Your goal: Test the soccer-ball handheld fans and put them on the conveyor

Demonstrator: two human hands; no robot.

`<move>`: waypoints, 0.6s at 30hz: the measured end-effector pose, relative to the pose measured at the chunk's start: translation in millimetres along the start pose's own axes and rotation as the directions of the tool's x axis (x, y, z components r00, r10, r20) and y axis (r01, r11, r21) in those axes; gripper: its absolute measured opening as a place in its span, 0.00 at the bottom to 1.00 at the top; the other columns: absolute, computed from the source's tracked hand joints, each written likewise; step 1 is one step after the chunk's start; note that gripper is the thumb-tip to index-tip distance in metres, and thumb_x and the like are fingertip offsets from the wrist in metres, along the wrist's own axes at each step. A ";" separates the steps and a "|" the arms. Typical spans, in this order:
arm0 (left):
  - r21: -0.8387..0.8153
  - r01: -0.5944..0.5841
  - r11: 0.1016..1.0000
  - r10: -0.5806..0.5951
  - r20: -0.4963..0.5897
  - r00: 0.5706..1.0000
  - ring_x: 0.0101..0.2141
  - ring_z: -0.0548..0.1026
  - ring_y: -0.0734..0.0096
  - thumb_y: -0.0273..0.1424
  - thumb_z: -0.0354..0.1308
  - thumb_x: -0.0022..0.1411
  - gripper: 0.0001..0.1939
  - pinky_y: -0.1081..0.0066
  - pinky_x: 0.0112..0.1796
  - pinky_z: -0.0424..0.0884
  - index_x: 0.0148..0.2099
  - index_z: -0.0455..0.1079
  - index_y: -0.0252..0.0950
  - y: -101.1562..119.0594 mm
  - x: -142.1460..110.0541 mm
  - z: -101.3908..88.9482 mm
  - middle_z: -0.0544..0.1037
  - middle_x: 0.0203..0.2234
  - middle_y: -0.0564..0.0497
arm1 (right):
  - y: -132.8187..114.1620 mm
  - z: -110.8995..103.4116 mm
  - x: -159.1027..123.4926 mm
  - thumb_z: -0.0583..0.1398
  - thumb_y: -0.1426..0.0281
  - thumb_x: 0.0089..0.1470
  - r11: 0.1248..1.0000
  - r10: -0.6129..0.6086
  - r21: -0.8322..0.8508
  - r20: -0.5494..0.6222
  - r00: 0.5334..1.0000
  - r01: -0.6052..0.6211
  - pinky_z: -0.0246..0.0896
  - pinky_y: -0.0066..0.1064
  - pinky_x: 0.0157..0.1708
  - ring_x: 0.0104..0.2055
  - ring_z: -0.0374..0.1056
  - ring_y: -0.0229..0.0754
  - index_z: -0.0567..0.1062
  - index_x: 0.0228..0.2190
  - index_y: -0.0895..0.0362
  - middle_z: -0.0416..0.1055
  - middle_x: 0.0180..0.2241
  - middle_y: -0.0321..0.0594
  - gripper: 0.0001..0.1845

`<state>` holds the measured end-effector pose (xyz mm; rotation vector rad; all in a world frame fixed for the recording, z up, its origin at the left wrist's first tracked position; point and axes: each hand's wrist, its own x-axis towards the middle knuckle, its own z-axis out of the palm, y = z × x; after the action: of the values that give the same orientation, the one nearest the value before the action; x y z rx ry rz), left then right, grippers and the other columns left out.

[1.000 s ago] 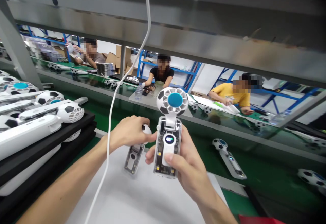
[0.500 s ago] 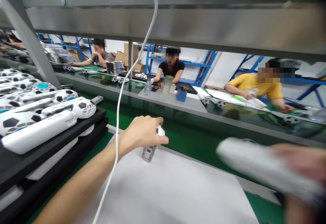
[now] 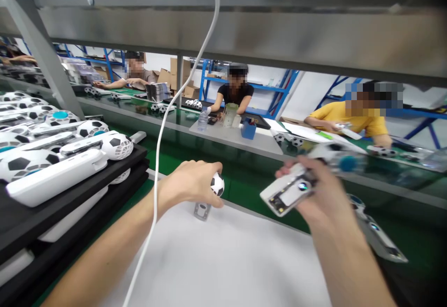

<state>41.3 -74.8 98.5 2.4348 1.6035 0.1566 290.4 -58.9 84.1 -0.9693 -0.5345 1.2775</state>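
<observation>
My left hand (image 3: 188,182) is closed on a small handheld fan (image 3: 209,197) with a football-pattern head and a clear handle, held over the far edge of a white mat (image 3: 223,260). My right hand (image 3: 319,190) grips a second handheld fan (image 3: 300,183) with a transparent body, a lit display and a blue-centred head. That fan lies tilted sideways above the green conveyor belt (image 3: 258,195), its head pointing right, and it is blurred by motion. Two more fans (image 3: 373,228) lie on the belt just beyond my right forearm.
Black trays (image 3: 80,190) stacked at left carry several white football fans (image 3: 52,158). A white cable (image 3: 174,111) hangs down in front of my left arm. A metal shelf beam (image 3: 244,32) runs overhead. Three people sit working across the belt, with a bottle and blue box between.
My right hand swung its fan from upright in the centre out to the right over the belt, now tilted sideways. My left hand kept hold of its fan in place.
</observation>
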 end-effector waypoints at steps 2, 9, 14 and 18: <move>0.005 -0.014 1.000 0.014 -0.021 1.000 0.33 0.79 0.54 0.49 0.64 0.45 0.29 0.67 0.27 0.63 0.48 0.68 0.43 -1.0 1.7 2.0 0.80 0.32 0.51 | 18.0 5.3 18.5 0.58 0.75 0.60 0.983 0.185 0.002 -0.075 0.980 -0.185 0.73 0.31 0.28 0.26 0.70 0.37 0.68 0.28 0.59 0.68 0.25 0.36 0.07; -0.044 -0.008 0.999 0.004 -0.080 0.997 0.30 0.78 0.55 0.49 0.63 0.46 0.25 0.67 0.25 0.61 0.45 0.68 0.43 -3.4 6.6 8.2 0.80 0.30 0.51 | 63.5 -9.3 52.5 0.57 0.78 0.61 0.919 0.392 -0.018 -0.069 0.917 -0.394 0.75 0.29 0.32 0.36 0.74 0.39 0.69 0.38 0.61 0.73 0.35 0.40 0.02; -0.066 -0.010 0.998 0.004 -0.095 0.995 0.28 0.77 0.56 0.48 0.64 0.45 0.24 0.67 0.24 0.60 0.42 0.67 0.43 -4.6 7.9 9.5 0.80 0.29 0.52 | 60.8 -20.0 57.2 0.56 0.80 0.62 0.912 0.386 -0.142 -0.022 0.922 -0.385 0.74 0.29 0.32 0.40 0.74 0.42 0.70 0.41 0.63 0.73 0.39 0.44 0.06; -0.062 -0.014 0.998 0.008 -0.102 0.995 0.28 0.77 0.56 0.48 0.63 0.46 0.24 0.67 0.24 0.60 0.43 0.67 0.43 -4.8 8.1 10.6 0.79 0.28 0.52 | 67.8 -29.0 66.6 0.57 0.78 0.63 0.905 0.318 -0.302 0.016 0.948 -0.299 0.74 0.31 0.35 0.40 0.74 0.41 0.72 0.39 0.64 0.73 0.38 0.42 0.04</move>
<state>42.5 -66.8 86.8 2.4243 1.6013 0.3327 293.0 -4.6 0.9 -1.3059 -0.6552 1.5450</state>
